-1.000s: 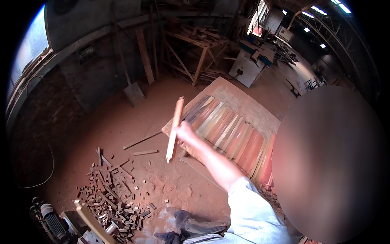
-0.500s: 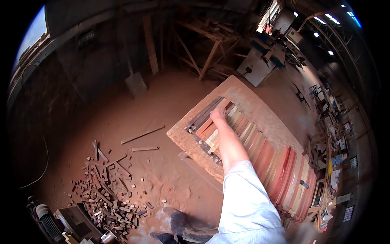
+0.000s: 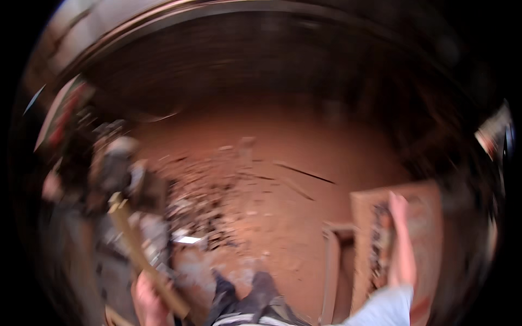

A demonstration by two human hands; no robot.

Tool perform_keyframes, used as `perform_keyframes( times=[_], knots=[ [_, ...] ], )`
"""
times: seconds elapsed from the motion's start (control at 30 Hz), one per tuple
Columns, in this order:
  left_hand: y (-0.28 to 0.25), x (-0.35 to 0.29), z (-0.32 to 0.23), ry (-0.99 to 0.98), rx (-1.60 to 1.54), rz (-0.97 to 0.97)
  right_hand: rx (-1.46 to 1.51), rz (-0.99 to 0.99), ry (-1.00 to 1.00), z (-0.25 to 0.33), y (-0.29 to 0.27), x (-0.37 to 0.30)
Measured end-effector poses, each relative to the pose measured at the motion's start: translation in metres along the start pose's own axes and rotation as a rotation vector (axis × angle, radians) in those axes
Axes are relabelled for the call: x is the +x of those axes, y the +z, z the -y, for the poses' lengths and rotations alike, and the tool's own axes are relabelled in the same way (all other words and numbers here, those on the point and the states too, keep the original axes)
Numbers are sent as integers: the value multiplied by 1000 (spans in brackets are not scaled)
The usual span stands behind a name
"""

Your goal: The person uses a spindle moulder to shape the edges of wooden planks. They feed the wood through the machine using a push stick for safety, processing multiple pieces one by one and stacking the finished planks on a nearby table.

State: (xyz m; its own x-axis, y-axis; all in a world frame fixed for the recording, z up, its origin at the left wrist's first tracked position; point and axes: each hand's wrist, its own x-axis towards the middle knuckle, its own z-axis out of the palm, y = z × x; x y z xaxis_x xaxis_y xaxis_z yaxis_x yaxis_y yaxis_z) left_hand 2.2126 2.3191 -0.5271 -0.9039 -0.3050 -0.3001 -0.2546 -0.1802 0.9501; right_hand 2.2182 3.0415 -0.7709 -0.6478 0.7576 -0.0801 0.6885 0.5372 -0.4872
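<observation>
My left hand is closed around pale yellow wooden strips, which slant up and away to the left; their far ends show, seemingly two side by side. At the right, my right hand is at the far end of a row of wooden strips lying on a dusty board-topped table. Motion smears its fingers, so what they grip, if anything, is unclear. My forearm and sleeve cover part of the row.
A pile of short wood offcuts lies on the reddish, dusty floor left of centre. Thin sticks lie beyond it. A blurred machine stands at the left. Beside the table is an open box-like frame.
The view has swung left, bringing the machine and my left hand with its wooden strips into sight. The table now appears at the right, with my right hand still at its far end.
</observation>
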Motion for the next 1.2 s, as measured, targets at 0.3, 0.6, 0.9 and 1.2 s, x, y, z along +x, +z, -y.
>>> perform_keyframes(
  times=[0.3,0.6,0.9,1.2],
  knots=[
    [8,-4,6,42,-219,123,286,800,-1342,404,-16,-374],
    [-182,-31,-65,844,1543,-124,-104,1345,-1531,523,15,-464],
    [-328,12,-59,363,1400,-255,-51,787,-1356,609,34,-473],
    [-247,152,-18,73,1205,-45,-120,1171,-968,576,81,-487]
  ],
)
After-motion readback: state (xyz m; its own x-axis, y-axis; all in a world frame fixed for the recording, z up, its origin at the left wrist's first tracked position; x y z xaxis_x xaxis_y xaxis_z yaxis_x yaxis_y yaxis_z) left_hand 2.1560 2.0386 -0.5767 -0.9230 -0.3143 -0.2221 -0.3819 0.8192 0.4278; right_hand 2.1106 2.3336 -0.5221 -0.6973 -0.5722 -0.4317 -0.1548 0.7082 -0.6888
